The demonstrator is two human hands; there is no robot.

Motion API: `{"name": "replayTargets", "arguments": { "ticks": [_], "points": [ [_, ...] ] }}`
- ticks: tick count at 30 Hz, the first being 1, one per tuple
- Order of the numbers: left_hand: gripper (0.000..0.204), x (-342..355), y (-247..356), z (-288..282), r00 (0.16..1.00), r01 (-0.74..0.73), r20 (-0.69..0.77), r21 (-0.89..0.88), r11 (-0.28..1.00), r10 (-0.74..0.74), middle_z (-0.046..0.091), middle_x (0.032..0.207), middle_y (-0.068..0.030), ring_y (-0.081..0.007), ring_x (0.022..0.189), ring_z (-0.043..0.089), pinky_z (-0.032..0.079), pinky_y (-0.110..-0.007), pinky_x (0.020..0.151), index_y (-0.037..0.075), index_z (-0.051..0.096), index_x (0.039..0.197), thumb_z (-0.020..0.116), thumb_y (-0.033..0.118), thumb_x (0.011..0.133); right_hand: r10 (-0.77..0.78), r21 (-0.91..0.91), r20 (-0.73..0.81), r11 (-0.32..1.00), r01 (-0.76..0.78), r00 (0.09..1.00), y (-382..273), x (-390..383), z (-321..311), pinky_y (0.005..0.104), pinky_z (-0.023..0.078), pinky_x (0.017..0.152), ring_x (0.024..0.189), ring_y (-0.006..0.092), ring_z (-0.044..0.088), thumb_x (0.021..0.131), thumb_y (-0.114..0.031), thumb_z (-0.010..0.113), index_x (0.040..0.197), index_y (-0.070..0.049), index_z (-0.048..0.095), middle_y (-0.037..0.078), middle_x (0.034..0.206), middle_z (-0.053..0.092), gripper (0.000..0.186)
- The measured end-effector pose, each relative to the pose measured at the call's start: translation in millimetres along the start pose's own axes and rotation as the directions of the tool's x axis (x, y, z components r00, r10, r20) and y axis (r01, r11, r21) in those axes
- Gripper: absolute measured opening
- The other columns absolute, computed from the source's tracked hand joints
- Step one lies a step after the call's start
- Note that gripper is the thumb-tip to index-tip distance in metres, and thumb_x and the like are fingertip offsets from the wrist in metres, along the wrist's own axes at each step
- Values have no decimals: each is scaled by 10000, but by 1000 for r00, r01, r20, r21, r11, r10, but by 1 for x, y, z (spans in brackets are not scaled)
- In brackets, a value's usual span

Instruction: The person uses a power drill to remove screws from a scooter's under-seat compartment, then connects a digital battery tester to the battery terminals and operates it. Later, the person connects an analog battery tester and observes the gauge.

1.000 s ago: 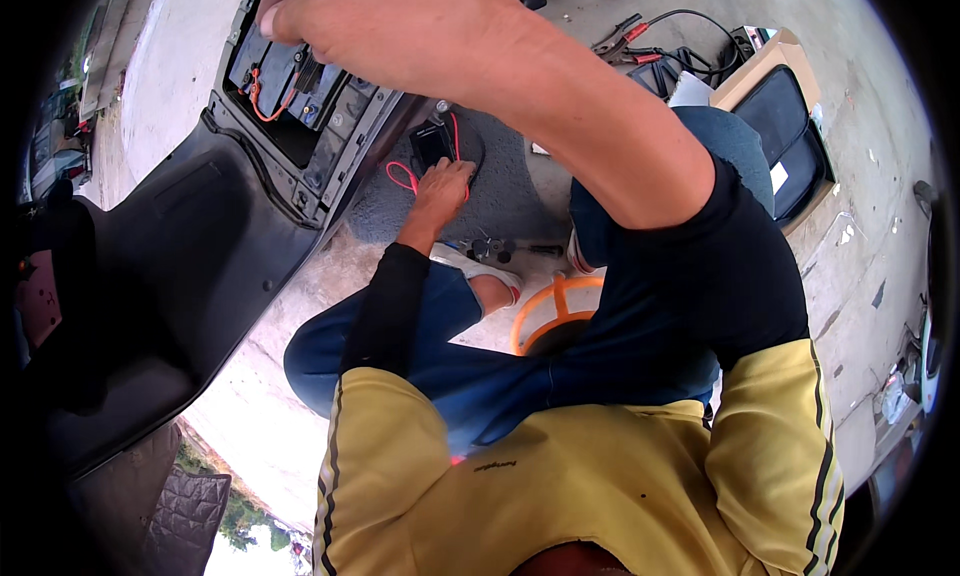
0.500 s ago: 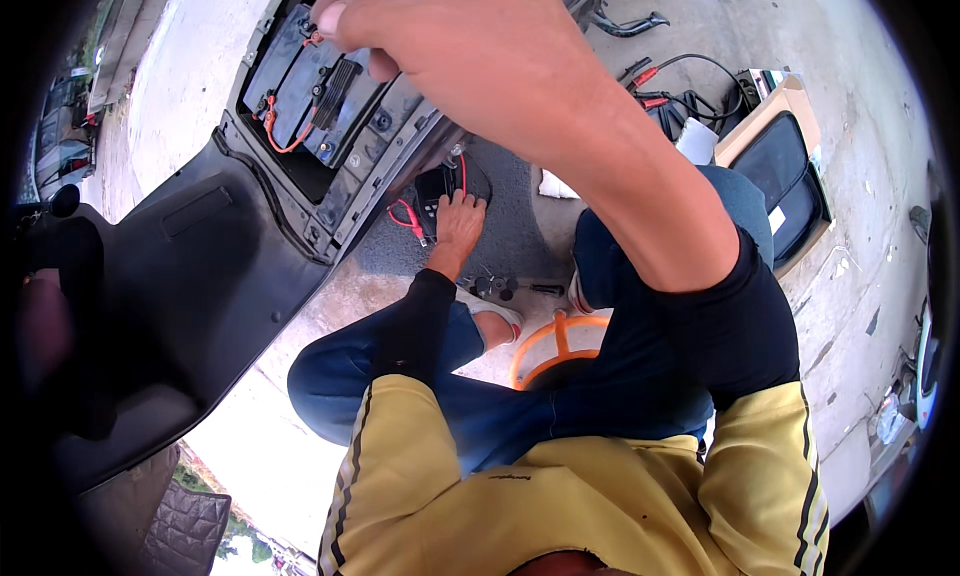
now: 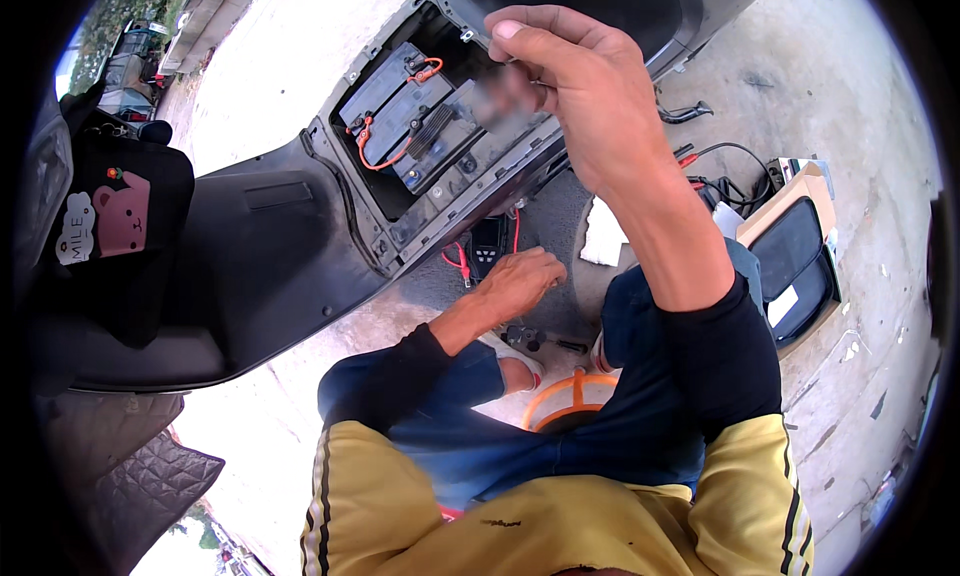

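Above the open compartment (image 3: 350,166) of a scooter, my right hand (image 3: 600,81) is raised with thumb and forefinger pinched. Anything in the pinch is too small to make out, and its lower fingers are blurred. A grey battery pack (image 3: 385,101) with orange-red wires (image 3: 385,164) sits in the compartment, left of that hand. Lower down, my left hand (image 3: 515,286) hovers over the dark mat (image 3: 560,221), its fingers curled and their tips partly hidden. Just beyond it lies a black handheld meter (image 3: 488,238) with a screen, beside a red clip (image 3: 458,263).
The black scooter footboard (image 3: 260,236) stretches left, with a black bag (image 3: 130,216) hanging over it. At right are cables with red clamps (image 3: 690,160) and a cardboard box (image 3: 815,191) holding a dark case (image 3: 790,251). An orange-framed stool (image 3: 560,396) stands between my legs.
My left hand has left the meter and moved right, its fingers curling. My right hand has shifted away from the battery pack, uncovering it. The whole view has turned somewhat left.
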State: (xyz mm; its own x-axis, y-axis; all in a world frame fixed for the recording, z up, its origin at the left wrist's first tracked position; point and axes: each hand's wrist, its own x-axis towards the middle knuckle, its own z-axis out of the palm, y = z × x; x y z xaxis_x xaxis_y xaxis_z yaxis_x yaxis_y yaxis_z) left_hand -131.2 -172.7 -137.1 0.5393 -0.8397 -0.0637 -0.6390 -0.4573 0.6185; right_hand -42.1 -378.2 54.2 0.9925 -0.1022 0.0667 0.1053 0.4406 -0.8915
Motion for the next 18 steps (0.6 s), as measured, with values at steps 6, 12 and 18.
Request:
{"name": "replayTargets", "arguments": {
  "ticks": [6, 12, 18],
  "points": [
    [167, 40, 14, -147, 843, 237, -476, -86, 968, -249, 740, 990, -128, -251, 865, 707, 554, -344, 825, -7, 736, 1114, 689, 14, 954, -11, 14, -26, 1000, 12, 1000, -3, -3, -7, 246, 485, 681, 730, 80, 605, 980, -201, 716, 1142, 19, 745, 32, 947, 707, 275],
    [168, 78, -31, -181, 826, 350, -531, 218, 911, -190, 745, 1031, -186, -376, 941, 720, 556, -450, 834, 18, 746, 1091, 674, 46, 942, 3, 75, -22, 997, -1, 1000, 3, 0, -2, 252, 480, 657, 688, 79, 600, 962, -187, 739, 1090, 6, 763, 22, 882, 706, 233],
    [93, 96, -39, -165, 869, 359, -481, 458, 813, -113, 677, 937, -157, -380, 919, 693, 552, -499, 796, 51, 735, 956, 694, 130, 930, -17, 81, -58, 996, 21, 998, -2, 0, -5, 244, 475, 649, 683, 79, 601, 961, -171, 730, 1097, 7, 768, 22, 866, 709, 227]
  ]
}}
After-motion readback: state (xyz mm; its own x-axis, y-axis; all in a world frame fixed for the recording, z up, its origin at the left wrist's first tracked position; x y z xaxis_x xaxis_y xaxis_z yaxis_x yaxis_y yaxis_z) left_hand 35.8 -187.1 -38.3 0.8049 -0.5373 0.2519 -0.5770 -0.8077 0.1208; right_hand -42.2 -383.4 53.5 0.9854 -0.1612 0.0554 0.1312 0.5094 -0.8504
